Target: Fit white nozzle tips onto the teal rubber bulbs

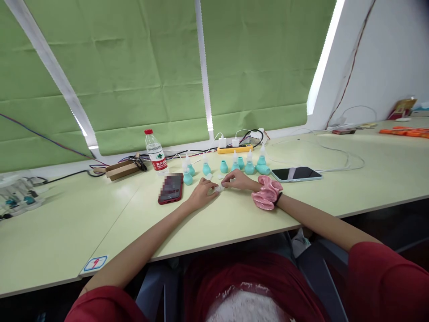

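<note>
Left hand (pixel 203 194) and right hand (pixel 237 180) meet at a clear piece (pixel 219 188) over the table (pixel 214 223).
Both hands are nearly closed, fingertips pinching it from either side, probably because it is too small for a fuller grip. Teal bulbs (pixel 224 167) stand just beyond, likely for easy reach; red phone (pixel 174 189) and pale phone (pixel 296 174) lie to either side, seemingly set aside.

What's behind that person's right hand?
Behind the right hand are teal bulbs, some with translucent nozzles, and farther back a yellow power strip bearing two white plugs. What lies directly under the hand is covered.
</note>
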Action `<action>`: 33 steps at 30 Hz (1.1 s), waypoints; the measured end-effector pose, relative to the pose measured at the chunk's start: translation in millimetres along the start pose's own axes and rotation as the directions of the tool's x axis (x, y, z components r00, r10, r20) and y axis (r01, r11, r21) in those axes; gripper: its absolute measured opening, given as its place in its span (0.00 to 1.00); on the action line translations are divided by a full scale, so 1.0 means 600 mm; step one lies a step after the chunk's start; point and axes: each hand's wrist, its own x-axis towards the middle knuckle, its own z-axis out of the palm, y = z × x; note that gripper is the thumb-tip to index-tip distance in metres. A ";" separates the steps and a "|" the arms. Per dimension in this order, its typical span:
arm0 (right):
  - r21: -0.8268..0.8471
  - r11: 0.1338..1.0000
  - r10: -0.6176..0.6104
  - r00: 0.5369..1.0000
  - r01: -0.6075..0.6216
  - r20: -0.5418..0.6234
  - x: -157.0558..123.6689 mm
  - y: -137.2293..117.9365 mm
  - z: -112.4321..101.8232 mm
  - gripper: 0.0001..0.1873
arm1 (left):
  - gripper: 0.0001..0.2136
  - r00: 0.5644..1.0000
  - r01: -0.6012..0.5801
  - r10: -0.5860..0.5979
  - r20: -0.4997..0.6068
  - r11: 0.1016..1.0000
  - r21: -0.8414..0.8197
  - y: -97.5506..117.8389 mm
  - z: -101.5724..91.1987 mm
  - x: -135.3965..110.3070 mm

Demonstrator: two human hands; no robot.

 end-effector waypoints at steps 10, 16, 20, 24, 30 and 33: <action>0.074 0.997 0.020 0.999 -0.022 0.033 -0.001 -0.005 -0.006 0.13 | 0.11 1.000 0.014 -0.014 -0.001 0.999 0.032 0.009 0.000 -0.003; 0.100 0.995 0.014 0.999 -0.018 0.042 -0.002 -0.008 -0.006 0.13 | 0.12 1.000 0.018 -0.019 0.012 0.999 0.038 0.011 -0.003 -0.003; 0.062 0.997 0.041 0.999 -0.043 0.036 -0.003 -0.013 -0.005 0.11 | 0.12 1.000 0.016 -0.017 0.015 0.999 0.042 0.009 -0.002 -0.004; 0.039 0.999 0.032 0.999 -0.033 0.039 -0.002 -0.013 -0.003 0.09 | 0.12 1.000 0.005 -0.005 0.012 0.999 0.052 0.008 -0.001 -0.004; 0.049 0.999 0.004 0.999 -0.006 0.034 -0.002 -0.014 -0.001 0.09 | 0.13 1.000 -0.009 0.009 0.007 0.998 0.070 0.008 -0.001 -0.004; 0.055 0.998 0.001 1.000 -0.003 0.027 -0.003 -0.013 0.000 0.10 | 0.14 1.000 -0.007 0.006 0.012 0.997 0.072 0.009 -0.002 -0.004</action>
